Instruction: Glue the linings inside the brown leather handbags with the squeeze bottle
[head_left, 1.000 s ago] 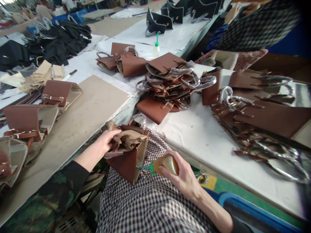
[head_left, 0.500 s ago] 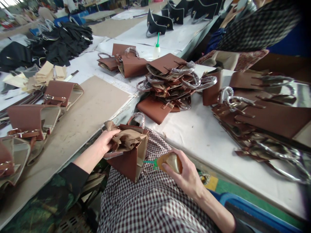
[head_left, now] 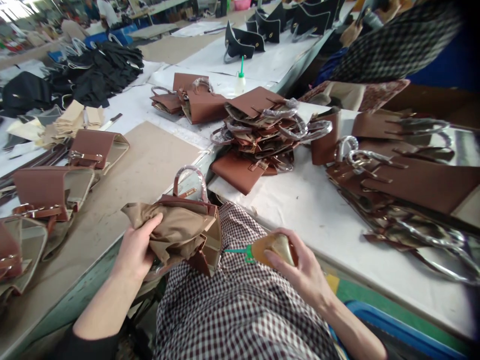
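— Where is the bag (head_left: 197,235) sitting?

— It is resting on the checked apron (head_left: 240,310) over the lap, against the near edge of the counter (head_left: 300,210), with its handle (head_left: 189,172) standing up. The left hand (head_left: 137,247) is gripping the tan lining (head_left: 172,227) that is spilling out of its mouth.

— And the right hand (head_left: 303,270)?

— It is clasping a small amber bottle (head_left: 272,250) just right of the bag. The bottle is lying level, long axis left to right. Its green nozzle (head_left: 238,251) is pointing at the bag's side wall, probably just short of touching.

— Which hand is nearer?

— The left is on the bag itself; the right is beside it.

— Farther out?

— A pile of brown bags (head_left: 258,125) is lying on the counter, with a white bottle (head_left: 240,82) standing beyond.
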{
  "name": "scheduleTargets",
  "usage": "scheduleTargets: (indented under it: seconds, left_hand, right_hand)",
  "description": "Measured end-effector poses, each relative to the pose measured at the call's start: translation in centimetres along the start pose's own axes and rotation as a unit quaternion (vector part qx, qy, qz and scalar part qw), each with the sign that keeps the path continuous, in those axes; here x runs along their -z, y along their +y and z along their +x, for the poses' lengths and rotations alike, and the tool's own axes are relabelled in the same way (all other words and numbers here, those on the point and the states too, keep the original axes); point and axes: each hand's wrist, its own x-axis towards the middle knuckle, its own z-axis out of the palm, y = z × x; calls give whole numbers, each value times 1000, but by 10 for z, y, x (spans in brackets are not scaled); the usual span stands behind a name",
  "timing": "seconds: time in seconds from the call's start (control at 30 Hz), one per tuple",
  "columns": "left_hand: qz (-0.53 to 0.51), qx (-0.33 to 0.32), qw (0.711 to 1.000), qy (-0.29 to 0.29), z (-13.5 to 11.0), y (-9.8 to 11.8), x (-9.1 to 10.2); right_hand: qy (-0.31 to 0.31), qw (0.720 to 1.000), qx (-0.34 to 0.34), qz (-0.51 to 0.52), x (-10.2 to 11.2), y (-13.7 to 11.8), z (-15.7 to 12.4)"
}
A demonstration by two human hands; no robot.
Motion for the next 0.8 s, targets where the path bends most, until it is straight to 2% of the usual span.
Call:
scheduleTargets:
  seconds: [0.2,0.47,0.67,0.8]
  left_hand:
    - [-39,-100,992,71,-26,-20,27]
    - [-71,-68,987,130,-45,-22,41]
    - [8,-114,987,113,-44,-38,61]
    - [95,-163,976,113,-40,-50,78]
  right_hand:
    - [-23,997,42,-58,-13,4,-6]
    - [-23,986,133,-97,-36,6,7]
    - [-66,985,114,-113,-38,4,12]
    - [-91,985,89,-121,-38,1,9]
